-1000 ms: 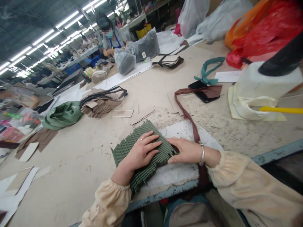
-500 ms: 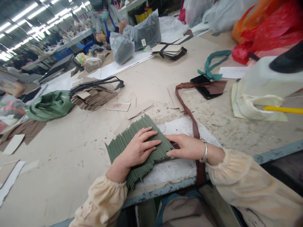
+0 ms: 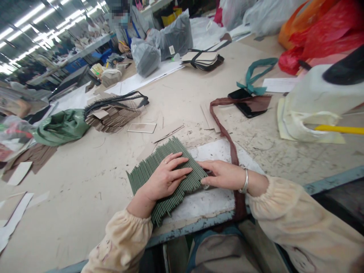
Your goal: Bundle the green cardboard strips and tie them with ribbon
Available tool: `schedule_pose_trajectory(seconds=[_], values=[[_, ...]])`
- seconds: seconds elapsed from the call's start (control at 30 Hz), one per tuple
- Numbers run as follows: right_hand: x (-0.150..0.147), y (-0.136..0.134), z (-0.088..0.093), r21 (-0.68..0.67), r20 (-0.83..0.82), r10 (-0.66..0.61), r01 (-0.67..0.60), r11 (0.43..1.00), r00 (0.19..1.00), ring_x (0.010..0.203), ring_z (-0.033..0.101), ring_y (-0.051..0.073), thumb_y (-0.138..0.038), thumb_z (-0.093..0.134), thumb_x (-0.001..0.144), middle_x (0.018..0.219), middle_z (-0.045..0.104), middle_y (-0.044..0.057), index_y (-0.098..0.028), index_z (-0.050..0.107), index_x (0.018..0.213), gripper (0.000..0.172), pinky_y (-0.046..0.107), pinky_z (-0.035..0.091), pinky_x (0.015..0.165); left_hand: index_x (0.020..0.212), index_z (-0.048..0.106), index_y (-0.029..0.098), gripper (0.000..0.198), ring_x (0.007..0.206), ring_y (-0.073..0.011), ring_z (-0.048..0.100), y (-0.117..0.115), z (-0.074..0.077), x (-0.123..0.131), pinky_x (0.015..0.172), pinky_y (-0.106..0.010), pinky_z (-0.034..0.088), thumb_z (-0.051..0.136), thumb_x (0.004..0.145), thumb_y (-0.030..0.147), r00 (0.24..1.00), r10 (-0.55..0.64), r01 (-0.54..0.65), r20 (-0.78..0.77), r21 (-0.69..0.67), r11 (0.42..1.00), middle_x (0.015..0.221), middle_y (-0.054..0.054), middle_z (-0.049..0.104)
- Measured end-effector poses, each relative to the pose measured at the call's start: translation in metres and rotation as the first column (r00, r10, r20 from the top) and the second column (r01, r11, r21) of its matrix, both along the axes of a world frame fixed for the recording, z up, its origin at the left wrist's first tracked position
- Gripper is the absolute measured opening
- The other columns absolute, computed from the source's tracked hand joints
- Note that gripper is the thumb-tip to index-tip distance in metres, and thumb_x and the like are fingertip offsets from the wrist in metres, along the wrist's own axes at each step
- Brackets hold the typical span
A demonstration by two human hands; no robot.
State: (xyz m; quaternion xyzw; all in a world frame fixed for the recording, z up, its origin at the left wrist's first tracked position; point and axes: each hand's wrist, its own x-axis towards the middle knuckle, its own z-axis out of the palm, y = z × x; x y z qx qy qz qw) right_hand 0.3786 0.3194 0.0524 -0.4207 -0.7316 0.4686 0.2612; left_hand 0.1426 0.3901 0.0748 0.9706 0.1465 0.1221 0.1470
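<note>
A row of thin, dark-green rod-like strips (image 3: 153, 163) lies side by side as a flat mat near the table's front edge, its ends uneven. My left hand (image 3: 170, 176) rests flat on top of it, fingers stretched out and slightly apart, with a ring on one finger. At the mat's right edge, my right hand (image 3: 220, 174) has its thumb and index fingertip on the outermost strips; its other fingers are mostly hidden. Beneath the strips lies a worn whitish sheet (image 3: 216, 149). A brown fabric band (image 3: 231, 146) passes under my right wrist and over the table edge.
A phone (image 3: 241, 108) lies partly under the band, near a teal tie (image 3: 250, 76). White jug (image 3: 327, 87) at right. Bundled brown pieces (image 3: 113, 117) and a green bag (image 3: 64, 127) at left. Across the table, a masked person (image 3: 132, 28) sits behind grey plastic-wrapped bundles (image 3: 173, 36).
My left hand stays in place on the strips. My right thumb and fingers have shifted slightly at the mat's right edge. The person across has moved an arm.
</note>
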Motion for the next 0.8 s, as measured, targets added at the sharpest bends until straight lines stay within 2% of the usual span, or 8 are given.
schedule_pose_trajectory(seconds=[0.1, 0.17, 0.3, 0.37, 0.5, 0.6, 0.7, 0.8], values=[[0.000, 0.000, 0.002, -0.001, 0.023, -0.005, 0.005, 1.000, 1.000, 0.097, 0.060, 0.022, -0.021, 0.057, 0.077, 0.107, 0.067, 0.005, -0.019, 0.058, 0.118, 0.041, 0.033, 0.045, 0.087, 0.118, 0.059, 0.024, 0.034, 0.132, -0.0262, 0.035, 0.000, 0.000, -0.001, 0.107, -0.052, 0.034, 0.051, 0.086, 0.017, 1.000, -0.002, 0.003, -0.007, 0.017, 1.000, 0.130, -0.010, 0.052], [0.000, -0.001, 0.001, 0.008, 0.025, -0.009, 0.009, 1.000, 1.000, 0.100, 0.060, 0.022, -0.018, 0.056, 0.076, 0.111, 0.066, 0.005, -0.020, 0.053, 0.125, 0.049, 0.034, 0.045, 0.089, 0.119, 0.059, 0.024, 0.034, 0.132, -0.0261, 0.035, 0.000, 0.000, -0.002, 0.107, -0.052, 0.033, 0.051, 0.086, 0.017, 1.000, -0.001, 0.002, -0.012, 0.026, 1.000, 0.130, -0.010, 0.052], [-0.001, -0.004, -0.004, 0.077, 0.025, -0.107, 0.105, 0.991, 0.994, 0.118, 0.053, 0.021, -0.009, 0.050, 0.072, 0.136, 0.050, 0.007, -0.022, 0.024, 0.145, 0.078, 0.036, 0.042, 0.098, 0.120, 0.058, 0.025, 0.035, 0.133, -0.0255, 0.035, 0.000, -0.001, -0.002, 0.108, -0.052, 0.031, 0.051, 0.086, 0.018, 1.000, -0.008, 0.009, -0.018, 0.038, 0.999, 0.130, -0.008, 0.053], [-0.002, -0.005, -0.007, 0.120, 0.026, -0.137, 0.133, 0.984, 0.990, 0.124, 0.048, 0.021, -0.006, 0.046, 0.070, 0.142, 0.042, 0.007, -0.022, 0.021, 0.146, 0.081, 0.038, 0.039, 0.102, 0.121, 0.057, 0.026, 0.036, 0.133, -0.0251, 0.035, 0.000, -0.001, -0.002, 0.109, -0.052, 0.030, 0.051, 0.086, 0.018, 1.000, -0.009, 0.009, -0.021, 0.041, 0.999, 0.129, -0.008, 0.054], [-0.007, -0.006, -0.007, 0.150, 0.054, -0.169, 0.159, 0.976, 0.984, 0.117, 0.053, 0.021, -0.007, 0.045, 0.068, 0.131, 0.055, 0.008, -0.019, 0.040, 0.135, 0.068, 0.038, 0.041, 0.100, 0.121, 0.057, 0.026, 0.036, 0.133, -0.0244, 0.035, 0.000, -0.001, -0.002, 0.109, -0.051, 0.029, 0.051, 0.087, 0.018, 1.000, -0.005, 0.006, -0.029, 0.042, 0.999, 0.129, -0.007, 0.055], [-0.011, -0.007, -0.003, 0.126, 0.114, -0.217, 0.203, 0.971, 0.969, 0.101, 0.061, 0.021, -0.007, 0.046, 0.066, 0.114, 0.063, 0.008, -0.017, 0.047, 0.125, 0.060, 0.033, 0.046, 0.088, 0.120, 0.057, 0.025, 0.035, 0.133, -0.0243, 0.035, 0.000, -0.001, -0.002, 0.109, -0.050, 0.030, 0.051, 0.087, 0.018, 0.999, -0.003, 0.004, -0.033, 0.037, 0.999, 0.128, -0.007, 0.055], [-0.014, -0.008, 0.001, 0.114, 0.171, -0.240, 0.223, 0.968, 0.956, 0.083, 0.061, 0.018, -0.006, 0.047, 0.065, 0.098, 0.065, 0.005, -0.018, 0.051, 0.111, 0.047, 0.029, 0.045, 0.076, 0.120, 0.057, 0.023, 0.034, 0.132, -0.0243, 0.036, -0.001, 0.000, -0.001, 0.109, -0.050, 0.030, 0.050, 0.087, 0.019, 0.999, 0.007, -0.006, -0.034, 0.029, 1.000, 0.126, -0.008, 0.056], [-0.015, -0.008, 0.002, 0.122, 0.194, -0.248, 0.228, 0.966, 0.949, 0.074, 0.057, 0.015, -0.006, 0.048, 0.065, 0.088, 0.063, 0.003, -0.019, 0.052, 0.098, 0.036, 0.026, 0.042, 0.071, 0.123, 0.054, 0.021, 0.036, 0.130, -0.0241, 0.038, -0.002, 0.001, 0.000, 0.109, -0.050, 0.030, 0.049, 0.087, 0.019, 0.999, 0.020, -0.019, -0.049, 0.017, 1.000, 0.125, -0.009, 0.057]])
